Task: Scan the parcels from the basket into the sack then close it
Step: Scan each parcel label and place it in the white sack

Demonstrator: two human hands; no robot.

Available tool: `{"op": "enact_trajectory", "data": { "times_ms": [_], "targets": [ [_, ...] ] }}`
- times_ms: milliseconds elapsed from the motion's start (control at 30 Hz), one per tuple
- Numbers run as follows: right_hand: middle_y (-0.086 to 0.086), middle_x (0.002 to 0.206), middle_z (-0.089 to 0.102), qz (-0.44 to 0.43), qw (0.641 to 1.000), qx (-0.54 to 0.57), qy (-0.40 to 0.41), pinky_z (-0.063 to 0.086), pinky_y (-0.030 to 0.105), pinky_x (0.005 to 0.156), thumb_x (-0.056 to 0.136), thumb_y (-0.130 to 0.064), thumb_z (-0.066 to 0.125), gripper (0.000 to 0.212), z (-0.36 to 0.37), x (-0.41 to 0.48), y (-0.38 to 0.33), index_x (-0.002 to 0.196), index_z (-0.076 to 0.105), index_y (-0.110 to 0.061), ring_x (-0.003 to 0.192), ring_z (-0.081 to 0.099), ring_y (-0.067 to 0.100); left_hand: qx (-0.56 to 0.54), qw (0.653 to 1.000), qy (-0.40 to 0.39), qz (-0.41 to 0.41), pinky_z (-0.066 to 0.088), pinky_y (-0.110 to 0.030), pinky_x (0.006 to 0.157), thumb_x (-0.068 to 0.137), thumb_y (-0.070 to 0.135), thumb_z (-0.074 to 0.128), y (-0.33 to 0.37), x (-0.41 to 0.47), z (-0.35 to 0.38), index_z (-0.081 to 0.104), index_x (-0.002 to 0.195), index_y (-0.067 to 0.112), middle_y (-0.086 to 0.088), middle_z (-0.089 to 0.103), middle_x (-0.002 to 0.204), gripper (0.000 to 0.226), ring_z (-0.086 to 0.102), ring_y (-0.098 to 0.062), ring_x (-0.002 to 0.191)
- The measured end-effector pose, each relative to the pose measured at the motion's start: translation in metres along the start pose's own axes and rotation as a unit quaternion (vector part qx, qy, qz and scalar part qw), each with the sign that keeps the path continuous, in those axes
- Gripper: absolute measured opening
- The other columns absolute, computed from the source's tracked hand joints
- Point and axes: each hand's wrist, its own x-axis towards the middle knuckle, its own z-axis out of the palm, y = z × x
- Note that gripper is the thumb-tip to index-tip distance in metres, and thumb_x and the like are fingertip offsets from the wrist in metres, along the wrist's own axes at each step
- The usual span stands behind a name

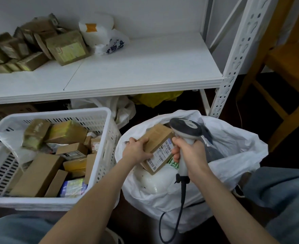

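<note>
Parcel in play right now is a brown cardboard box with a white shipping label facing up, and it's hovering right over the open mouth of the white plastic sack. Left hand is gripping the box along its left edge, fingers curled over the top. Right hand is wrapping tight around the handle of a grey and white scanner, whose head is sitting just beside the box's far corner. The scanner's dark cable is dangling down in front of the sack.

White slotted basket is sitting just left of the sack, and it's holding a jumble of cardboard boxes, some wrapped in yellowish tape. Behind both, a white shelf is carrying a heap of taped brown boxes at its left end, with a white plastic bag beside them. A wooden chair is standing off to the right.
</note>
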Motion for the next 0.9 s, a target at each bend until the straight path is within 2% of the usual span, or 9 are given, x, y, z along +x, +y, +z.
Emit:
{"op": "enact_trajectory", "data": {
  "times_ms": [200,300,400,533,600,767,833,900],
  "targets": [
    [0.006,0.053,0.059,0.028,1.000,-0.004,-0.007,0.047,0.025,0.046,0.086,-0.011,0.066,0.016,0.021,0.011,0.007,0.072,0.066,-0.002,0.041,0.050,0.012,-0.030,0.995,0.080,-0.053,0.044,-0.040,0.100,0.080,0.049,0.066,-0.015,0.033,-0.025,0.037,0.143,0.034,-0.015,0.037,0.129,0.071,0.046,-0.032,0.114],
    [0.006,0.051,0.059,0.043,0.999,-0.002,-0.009,0.046,0.025,0.047,0.085,-0.010,0.067,0.016,0.027,0.019,0.010,0.070,0.064,-0.005,0.041,0.049,0.013,-0.021,0.993,0.090,-0.069,0.040,-0.040,0.104,0.081,0.049,0.066,-0.023,0.047,-0.041,0.036,0.143,0.035,-0.015,0.034,0.135,0.071,0.045,-0.034,0.119],
    [0.005,0.050,0.058,0.050,0.999,0.005,-0.005,0.046,0.026,0.047,0.085,-0.009,0.067,0.020,0.034,0.026,0.016,0.066,0.063,-0.005,0.039,0.049,0.012,0.048,0.996,0.067,-0.018,0.037,-0.040,0.105,0.078,0.053,0.065,-0.017,0.037,-0.030,0.028,0.145,0.041,-0.013,0.027,0.139,0.077,0.036,-0.034,0.125],
    [0.003,0.047,0.058,0.055,0.998,0.013,-0.008,0.044,0.025,0.046,0.086,-0.009,0.066,0.021,0.039,0.027,0.023,0.066,0.064,-0.005,0.037,0.049,0.010,0.093,0.992,0.047,0.065,0.036,-0.037,0.103,0.075,0.051,0.069,-0.016,0.017,-0.006,0.027,0.145,0.044,-0.010,0.025,0.139,0.082,0.032,-0.030,0.125],
    [0.002,0.048,0.059,0.059,0.998,0.016,-0.014,0.045,0.025,0.047,0.086,-0.010,0.067,0.018,0.036,0.025,0.024,0.069,0.065,-0.006,0.038,0.050,0.010,0.073,0.995,0.037,0.056,0.036,-0.038,0.105,0.075,0.051,0.070,-0.021,0.013,-0.007,0.026,0.145,0.044,-0.010,0.024,0.141,0.083,0.030,-0.029,0.128],
    [0.003,0.051,0.059,0.040,0.999,0.024,-0.026,0.046,0.027,0.050,0.086,-0.011,0.066,0.016,0.034,0.015,0.015,0.071,0.064,-0.006,0.041,0.051,0.011,0.054,0.996,0.004,0.076,0.025,-0.045,0.115,0.072,0.062,0.070,-0.023,0.002,-0.010,0.014,0.149,0.045,-0.015,0.010,0.154,0.097,0.018,-0.035,0.140],
    [0.005,0.051,0.057,0.033,0.999,0.026,-0.033,0.045,0.026,0.046,0.087,-0.011,0.066,0.019,0.037,0.010,0.009,0.070,0.061,-0.005,0.039,0.050,0.012,0.006,0.997,0.011,0.075,0.026,-0.045,0.115,0.072,0.064,0.068,-0.020,-0.005,-0.015,0.018,0.150,0.043,-0.014,0.010,0.155,0.095,0.019,-0.033,0.143],
    [0.004,0.048,0.056,0.028,0.998,0.026,-0.043,0.044,0.025,0.044,0.088,-0.010,0.065,0.019,0.046,0.002,0.003,0.069,0.060,-0.005,0.038,0.048,0.013,-0.043,0.996,0.049,0.067,0.031,-0.039,0.112,0.078,0.060,0.066,-0.023,-0.016,-0.024,0.029,0.148,0.037,-0.011,0.017,0.154,0.082,0.027,-0.028,0.141]
  ]
}}
